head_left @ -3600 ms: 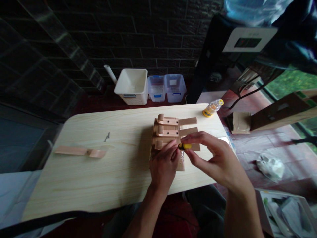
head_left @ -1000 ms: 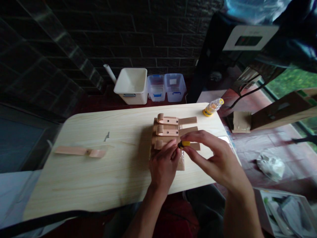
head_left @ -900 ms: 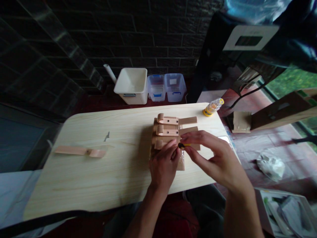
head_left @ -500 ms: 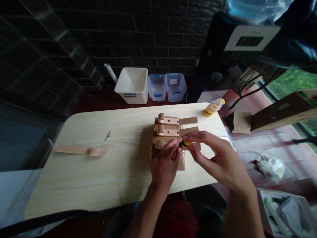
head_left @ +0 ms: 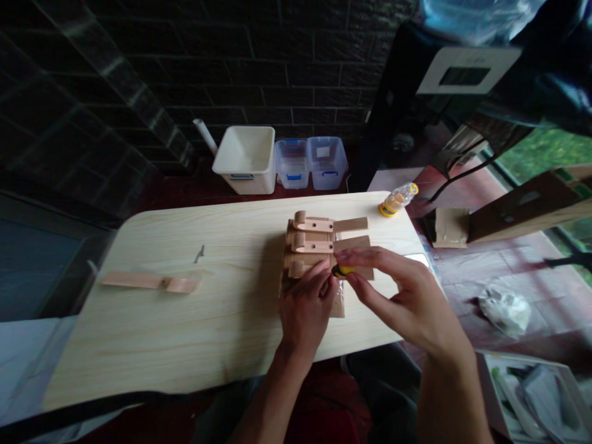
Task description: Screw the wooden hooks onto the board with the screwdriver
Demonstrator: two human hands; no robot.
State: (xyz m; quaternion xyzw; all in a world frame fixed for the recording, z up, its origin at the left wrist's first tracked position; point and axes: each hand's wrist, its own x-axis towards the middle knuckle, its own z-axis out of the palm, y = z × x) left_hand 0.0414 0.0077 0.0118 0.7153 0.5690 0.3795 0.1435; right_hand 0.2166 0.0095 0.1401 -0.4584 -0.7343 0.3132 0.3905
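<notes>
My right hand pinches the yellow and black handle of a screwdriver between thumb and fingertips. The screwdriver lies nearly level, its front end pointing left, its tip hidden. Against that end my left hand rests with fingers drawn together; what they pinch is hidden. It lies over the nearest of three wooden strips with rounded ends, whose curled end shows beside it. The middle strip and the far strip each show two dark screw holes or heads. Beneath them is a brown wooden block, partly covered by my hands.
On the pale table lie a separate wooden strip and small grey screws at left. A clear bottle with yellow ends stands at the far right corner. Behind the table are a white bin and clear boxes.
The screwdriver handle has turned a little between my right fingers, showing more yellow. My left hand stays in place, and the view has shifted very slightly.
</notes>
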